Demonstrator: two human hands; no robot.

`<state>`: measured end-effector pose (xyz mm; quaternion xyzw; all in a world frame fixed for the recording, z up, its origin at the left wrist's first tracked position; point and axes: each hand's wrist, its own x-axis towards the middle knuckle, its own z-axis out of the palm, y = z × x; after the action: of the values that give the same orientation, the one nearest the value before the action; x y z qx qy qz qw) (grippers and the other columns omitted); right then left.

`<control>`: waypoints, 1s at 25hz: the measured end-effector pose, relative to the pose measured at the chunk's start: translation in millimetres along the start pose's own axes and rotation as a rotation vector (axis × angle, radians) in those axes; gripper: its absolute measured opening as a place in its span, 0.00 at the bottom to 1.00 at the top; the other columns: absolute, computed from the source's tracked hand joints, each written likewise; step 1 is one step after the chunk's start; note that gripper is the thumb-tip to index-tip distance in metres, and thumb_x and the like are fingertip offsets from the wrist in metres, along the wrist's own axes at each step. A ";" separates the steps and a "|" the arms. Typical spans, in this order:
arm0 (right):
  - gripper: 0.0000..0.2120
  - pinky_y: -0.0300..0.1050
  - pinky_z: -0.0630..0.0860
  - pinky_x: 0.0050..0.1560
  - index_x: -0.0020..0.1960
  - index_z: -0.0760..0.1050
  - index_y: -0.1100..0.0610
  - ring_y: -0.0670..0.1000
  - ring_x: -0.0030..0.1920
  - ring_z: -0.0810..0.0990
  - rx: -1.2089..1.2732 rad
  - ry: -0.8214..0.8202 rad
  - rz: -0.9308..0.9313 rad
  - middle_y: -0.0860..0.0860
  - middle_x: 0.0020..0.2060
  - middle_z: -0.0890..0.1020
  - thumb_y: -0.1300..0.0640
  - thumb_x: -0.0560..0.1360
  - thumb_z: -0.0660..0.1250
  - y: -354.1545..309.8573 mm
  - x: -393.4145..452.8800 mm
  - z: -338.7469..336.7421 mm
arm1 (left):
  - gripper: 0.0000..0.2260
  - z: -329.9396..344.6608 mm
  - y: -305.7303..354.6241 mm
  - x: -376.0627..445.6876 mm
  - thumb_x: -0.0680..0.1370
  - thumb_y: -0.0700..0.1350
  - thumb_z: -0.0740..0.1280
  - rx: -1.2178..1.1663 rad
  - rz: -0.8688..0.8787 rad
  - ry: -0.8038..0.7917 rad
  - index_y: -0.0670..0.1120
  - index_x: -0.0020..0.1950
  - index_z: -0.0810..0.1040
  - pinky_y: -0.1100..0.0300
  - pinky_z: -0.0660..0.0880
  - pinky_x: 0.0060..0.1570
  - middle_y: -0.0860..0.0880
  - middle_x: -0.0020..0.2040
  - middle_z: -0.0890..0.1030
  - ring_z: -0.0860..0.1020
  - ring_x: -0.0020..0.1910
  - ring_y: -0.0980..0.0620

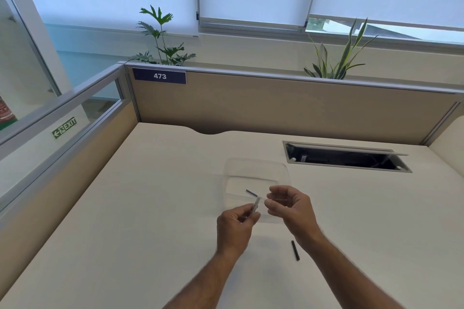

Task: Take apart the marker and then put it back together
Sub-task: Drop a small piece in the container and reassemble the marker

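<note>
My left hand (237, 223) grips the white marker barrel (256, 206), which points up and away from me. Just beyond the barrel's tip a thin dark piece (252, 192) sticks out to the upper left, near the fingertips of my right hand (288, 204). That hand's fingers are curled and pinched close to the barrel's tip; whether they hold the dark piece is unclear. A slim black part (295, 250) lies alone on the desk, by my right wrist.
A clear plastic container (256, 165) sits on the cream desk (150, 208) just behind my hands. An open cable hatch (346, 157) is at the back right. Partition walls (276, 105) close the desk at the back and left.
</note>
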<state>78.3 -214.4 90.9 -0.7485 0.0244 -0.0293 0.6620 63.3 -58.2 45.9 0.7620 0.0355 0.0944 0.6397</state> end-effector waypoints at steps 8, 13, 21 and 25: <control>0.08 0.52 0.84 0.42 0.37 0.81 0.54 0.52 0.36 0.83 -0.602 0.038 0.294 0.50 0.33 0.84 0.55 0.63 0.79 36.6 -3.7 -35.7 | 0.13 -4.8 -5.5 1.6 0.72 0.42 0.76 0.010 -0.060 -0.010 0.62 0.46 0.83 0.54 0.82 0.47 0.62 0.37 0.86 0.84 0.41 0.55; 0.16 0.42 0.80 0.34 0.35 0.79 0.54 0.48 0.33 0.83 -0.904 -0.064 0.495 0.47 0.32 0.84 0.45 0.56 0.79 56.7 -15.1 -54.0 | 0.12 -5.0 -8.2 0.5 0.72 0.43 0.75 0.013 -0.069 -0.028 0.61 0.45 0.83 0.52 0.82 0.47 0.58 0.38 0.86 0.84 0.41 0.52; 0.08 0.47 0.83 0.30 0.28 0.81 0.63 0.54 0.23 0.82 -0.804 -0.083 0.578 0.54 0.22 0.83 0.58 0.54 0.75 64.4 -15.1 -56.9 | 0.12 -3.4 -9.1 -1.9 0.72 0.43 0.75 0.031 -0.081 -0.036 0.61 0.46 0.82 0.50 0.82 0.46 0.54 0.38 0.87 0.84 0.41 0.50; 0.04 0.50 0.84 0.33 0.27 0.78 0.60 0.57 0.29 0.86 -0.676 -0.045 0.473 0.57 0.25 0.85 0.63 0.59 0.71 59.2 -16.1 -52.0 | 0.12 -2.4 -9.1 -3.1 0.72 0.44 0.75 0.059 -0.078 -0.045 0.62 0.46 0.82 0.50 0.82 0.45 0.54 0.37 0.86 0.84 0.40 0.51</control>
<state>58.4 -271.9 38.3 -0.8981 0.1893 0.1497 0.3676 60.4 -54.8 37.1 0.7806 0.0538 0.0511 0.6206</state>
